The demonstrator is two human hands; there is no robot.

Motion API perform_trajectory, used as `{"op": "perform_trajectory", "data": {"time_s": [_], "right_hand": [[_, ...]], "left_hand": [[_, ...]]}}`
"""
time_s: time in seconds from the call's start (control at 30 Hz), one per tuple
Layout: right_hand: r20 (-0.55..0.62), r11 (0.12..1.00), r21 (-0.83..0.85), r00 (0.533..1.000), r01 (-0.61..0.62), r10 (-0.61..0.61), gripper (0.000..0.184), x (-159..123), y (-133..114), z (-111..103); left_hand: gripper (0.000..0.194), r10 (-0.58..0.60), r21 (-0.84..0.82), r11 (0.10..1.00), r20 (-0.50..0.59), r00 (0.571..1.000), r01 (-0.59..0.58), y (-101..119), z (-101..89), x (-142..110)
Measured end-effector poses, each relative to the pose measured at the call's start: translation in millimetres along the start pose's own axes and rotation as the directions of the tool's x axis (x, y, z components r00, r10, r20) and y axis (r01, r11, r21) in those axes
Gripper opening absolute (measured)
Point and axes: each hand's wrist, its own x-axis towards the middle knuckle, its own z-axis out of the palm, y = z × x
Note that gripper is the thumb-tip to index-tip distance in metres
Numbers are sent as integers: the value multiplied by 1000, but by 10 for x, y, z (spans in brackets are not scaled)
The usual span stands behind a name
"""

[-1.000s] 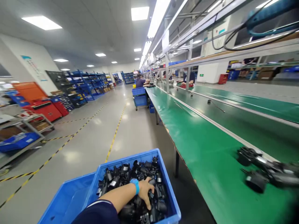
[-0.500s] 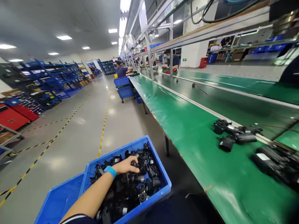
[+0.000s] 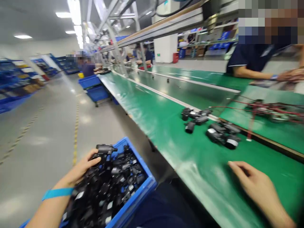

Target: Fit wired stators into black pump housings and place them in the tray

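My left hand [image 3: 86, 164], with a blue band at the wrist, grips a black motor-like part [image 3: 105, 149] with a ribbed cylindrical body. It holds the part above the left side of a blue bin [image 3: 144, 172] full of similar black parts [image 3: 118, 175], some with white labels. Over the green bench top at the right is my right hand [image 3: 249, 180]. Its fingers are stretched out, loosely bent, and nothing shows in them. Beyond it on the bench lie two clusters of black parts, a nearer cluster [image 3: 223, 134] and a farther cluster [image 3: 196, 118].
The green bench [image 3: 161, 126] runs away to the far left, beside a metal rail. Red wires [image 3: 273, 110] lie in a tangle across it at the right. A co-worker's arm [image 3: 254, 73] rests over there. A blue cart [image 3: 97, 91] stands in the aisle.
My left hand has lifted a black part out of the pile, toward the bin's left side. My right hand has come into view over the bench. The view has turned right.
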Motion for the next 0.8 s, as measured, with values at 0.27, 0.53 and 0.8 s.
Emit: {"op": "perform_trajectory", "data": {"time_s": [0.27,0.53,0.8], "right_hand": [[17,956,290,998,54,-61,45,-40,-107,-18],[15,909,417,1000,14,-23,39,3,-120,4],[-59,924,381,998,22,1,36,91,-145,-236]], "left_hand": [[43,379,123,749,727,573,-651,1599,2301,625],[47,402,161,401,853,331,-902,2099,3620,1261],[48,662,391,45,678,321,-919,2177,3750,1578]]}}
